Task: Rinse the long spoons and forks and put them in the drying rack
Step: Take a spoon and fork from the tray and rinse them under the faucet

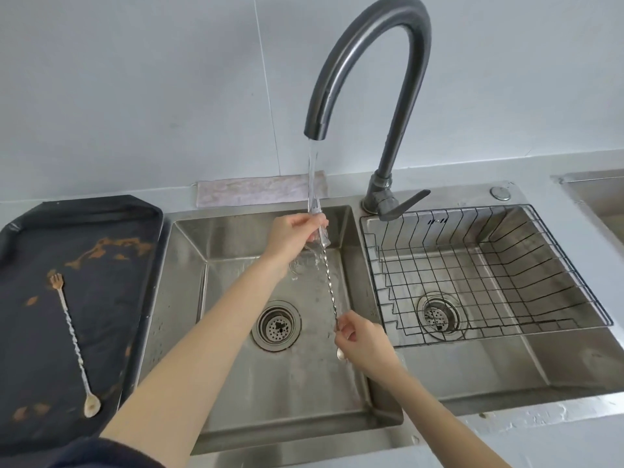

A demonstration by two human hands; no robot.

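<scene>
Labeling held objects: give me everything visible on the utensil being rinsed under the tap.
The long utensil is a thin, silvery, metal-looking rod with a twisted stem. It slants over the left sink basin, top end under the running water from the faucet. The left hand holds the upper end, which looks like fork tines through the water. The right hand pinches the lower stem; a small rounded tip shows below its fingers.

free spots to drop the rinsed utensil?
Wire drying rack in the right basin holds nothing; any part of its grid floor works. Black tray is stained and holds a dirty spoon-fork. Left basin is crowded: both hands, running water.
</scene>
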